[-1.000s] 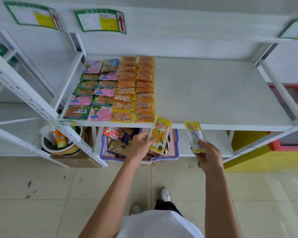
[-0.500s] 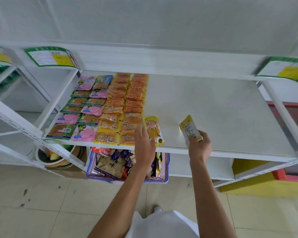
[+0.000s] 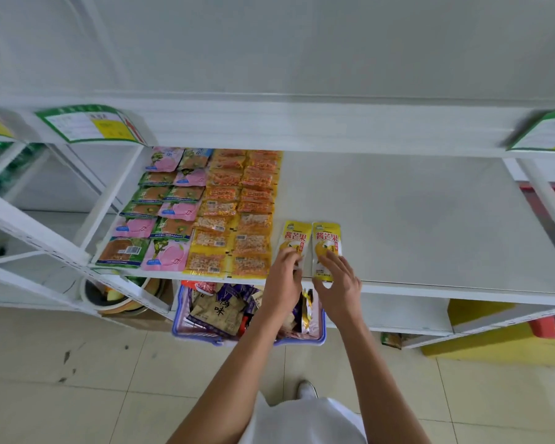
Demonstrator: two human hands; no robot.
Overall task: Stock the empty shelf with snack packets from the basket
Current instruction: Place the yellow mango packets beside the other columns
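— The hands?
— Left hand (image 3: 284, 278), fingers bent, on the left packet's (image 3: 294, 236) lower end; pinching or pressing, I cannot tell. Right hand (image 3: 337, 285), fingers spread, rests on the right packet (image 3: 326, 239).
— The packets?
— Flat, side by side, mid-frame at the shelf's (image 3: 413, 225) front edge, right of the rows (image 3: 212, 213). Basket (image 3: 321, 330) below.

on the white metal shelf (image 3: 429, 219), four columns of flat plastic snack packets (image 3: 212, 213) fill the left end. just right of them, at the front edge, the left yellow mango packet (image 3: 294, 235) and the right yellow mango packet (image 3: 326, 238) lie touching, side by side. the blue plastic basket (image 3: 321, 334) stands below that edge.
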